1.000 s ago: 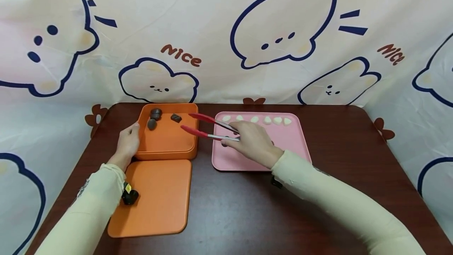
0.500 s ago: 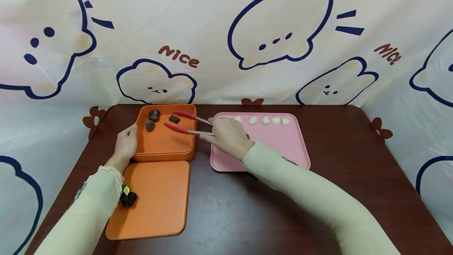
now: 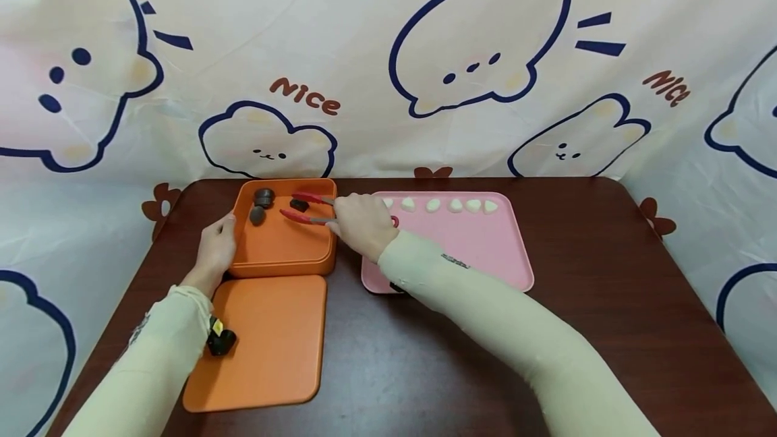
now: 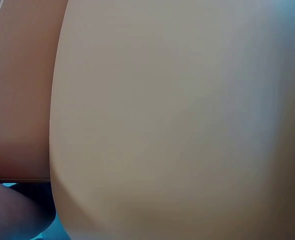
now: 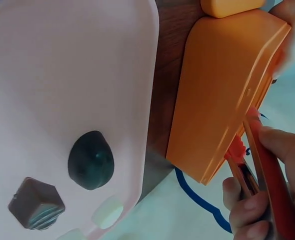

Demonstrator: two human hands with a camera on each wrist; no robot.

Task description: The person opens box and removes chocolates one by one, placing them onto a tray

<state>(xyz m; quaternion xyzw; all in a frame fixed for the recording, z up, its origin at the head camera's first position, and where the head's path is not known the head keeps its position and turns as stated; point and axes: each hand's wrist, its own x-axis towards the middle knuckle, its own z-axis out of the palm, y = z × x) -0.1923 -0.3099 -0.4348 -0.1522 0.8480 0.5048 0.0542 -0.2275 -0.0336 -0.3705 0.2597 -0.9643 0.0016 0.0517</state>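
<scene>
My left hand (image 3: 216, 248) grips the left wall of an orange box (image 3: 285, 265), its thumb at the rim. In my right hand (image 3: 364, 224) is a pair of tongs (image 3: 312, 198) with red tips, reaching over the box's right wall. Between the spread tips lies a dark, block-shaped chocolate (image 3: 299, 205) on the box floor. Further left in the box are more dark chocolates (image 3: 264, 197), one of them rounded (image 3: 257, 215). The right wrist view shows my fingers (image 5: 250, 210) curled round the tongs; the box wall hides the tips' ends there.
A pink tray (image 3: 473, 248) to the right bears several white pieces (image 3: 433, 206) along its back edge. Two dark chocolates, one rounded (image 5: 91, 160) and one ridged (image 5: 36, 204), lie on it, behind my right arm in the head view. The orange lid (image 3: 267, 349) lies before the box.
My right hand has moved left with the tongs, from over the pink tray to the orange box, and the tips now flank the block-shaped chocolate. My left hand stays on the box.
</scene>
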